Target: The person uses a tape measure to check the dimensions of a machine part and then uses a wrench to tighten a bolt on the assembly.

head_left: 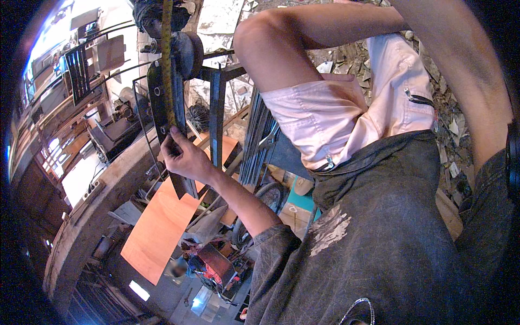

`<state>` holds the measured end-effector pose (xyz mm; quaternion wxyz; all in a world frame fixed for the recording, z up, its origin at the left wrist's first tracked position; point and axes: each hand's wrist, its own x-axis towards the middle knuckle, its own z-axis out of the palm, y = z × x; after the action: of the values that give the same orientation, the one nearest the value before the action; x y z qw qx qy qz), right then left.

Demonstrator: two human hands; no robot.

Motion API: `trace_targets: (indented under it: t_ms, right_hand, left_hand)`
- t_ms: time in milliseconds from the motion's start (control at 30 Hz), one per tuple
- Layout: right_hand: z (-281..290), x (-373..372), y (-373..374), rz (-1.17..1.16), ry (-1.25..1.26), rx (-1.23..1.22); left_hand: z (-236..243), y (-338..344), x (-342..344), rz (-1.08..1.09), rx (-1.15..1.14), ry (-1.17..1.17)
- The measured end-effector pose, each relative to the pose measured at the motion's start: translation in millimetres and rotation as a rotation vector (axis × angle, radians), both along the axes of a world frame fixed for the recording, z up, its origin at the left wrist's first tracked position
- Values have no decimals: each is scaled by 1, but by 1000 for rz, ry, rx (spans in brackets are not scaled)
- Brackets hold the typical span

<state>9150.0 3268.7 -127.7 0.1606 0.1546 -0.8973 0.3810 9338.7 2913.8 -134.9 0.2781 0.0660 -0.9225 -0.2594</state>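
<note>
My left hand (187, 157) is closed in a pinch, with the thumb on the lower end of a yellow tape measure blade (168, 81). The blade runs up along a dark metal bar with holes (156, 100) and leaves the picture at the top. Beside the bar sits a round dark metal piece (187, 54). A dark bundle (154, 19), which I cannot make out clearly, lies near the top of the blade. My right arm (455, 65) reaches past the upper edge, its hand out of view.
A dark metal frame (216, 108) stands right of the bar, near my bent knee (257, 38). Below are an orange sheet (160, 227), a wheel (265, 203) and a red-and-black machine (216, 265). A curved beam (103, 200) stands left. Broken chips (346, 62) cover the ground.
</note>
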Motion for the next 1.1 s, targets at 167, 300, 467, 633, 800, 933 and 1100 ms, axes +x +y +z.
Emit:
trace_targets:
  t_ms: [167,300,467,633,800,933,1100]
  right_hand:
    - [-14,-1,17,-6,37,-65]
    - [-8,-3,1,-2,46,-57]
    - [-9,2,9,17,-79,-94]
    - [-15,-3,6,-25,2,-70]
    - [-14,-2,5,-33,-16,-66]
    - [-17,-5,9,62,-30,-163]
    - [-12,1,5,-62,-45,-28]
  left_hand:
    - [-7,13,-13,-37,-4,-26]
    - [2,5,0,14,-13,-24]
    - [-3,4,-8,-2,20,-58]
    - [-1,5,-5,-3,23,-59]
    - [-1,5,-4,6,28,-57]
    - [-2,4,-6,10,50,-60]
    - [-4,-2,-6,-20,23,-62]
